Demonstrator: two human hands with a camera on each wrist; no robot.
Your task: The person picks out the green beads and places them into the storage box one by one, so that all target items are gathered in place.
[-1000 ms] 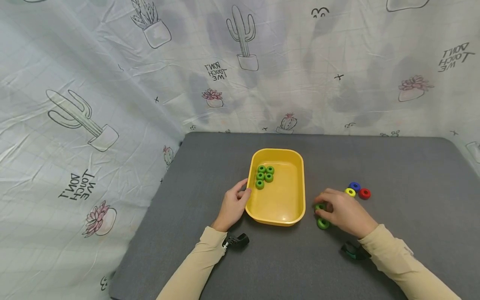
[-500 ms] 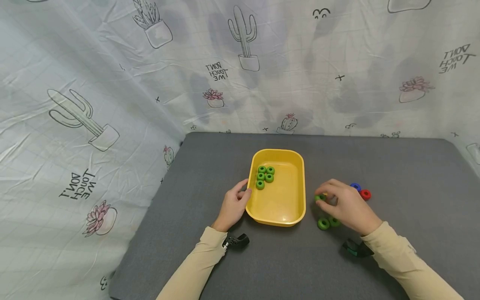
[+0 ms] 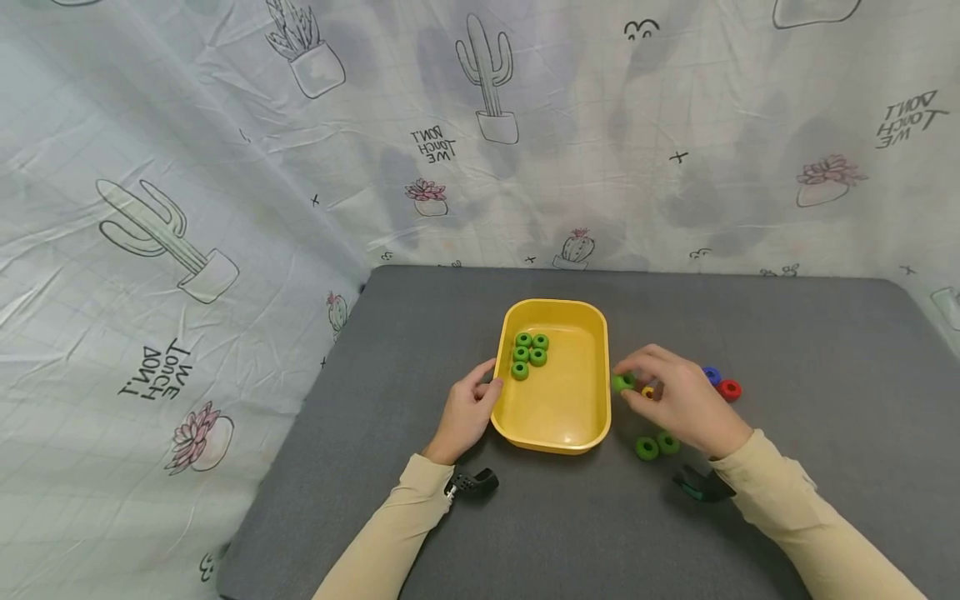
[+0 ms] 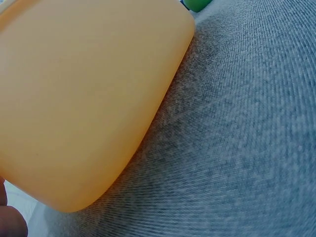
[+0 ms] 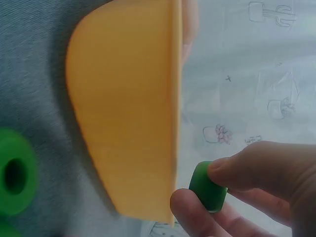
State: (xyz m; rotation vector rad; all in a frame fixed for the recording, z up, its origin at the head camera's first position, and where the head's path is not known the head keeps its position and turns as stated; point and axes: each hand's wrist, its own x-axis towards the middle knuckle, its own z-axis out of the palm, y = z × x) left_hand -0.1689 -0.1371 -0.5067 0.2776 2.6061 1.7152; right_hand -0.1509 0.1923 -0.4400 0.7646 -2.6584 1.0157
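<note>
Grey tabletop (image 3: 570, 533), right hand (image 3: 681, 402) above, green ring (image 5: 209, 185) in pinched grip; left hand (image 3: 462, 414) against tray (image 3: 555, 408), grip unclear.

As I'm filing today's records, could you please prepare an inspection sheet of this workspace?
Surface: gray table with a fabric-like texture.
Job's things: yellow tray on the table, five green rings in its left part; two green rings on the table, right of the tray.
Clutter: blue ring and red ring farther right; a yellow piece, partly hidden by the right hand, held or lying, cannot tell.
Hands: left hand holds the tray's left rim; right hand pinches a green ring near the tray's right rim.
Cables: nothing seen.
Surroundings: white cloth printed with cacti and lettering, behind and left of the table.
</note>
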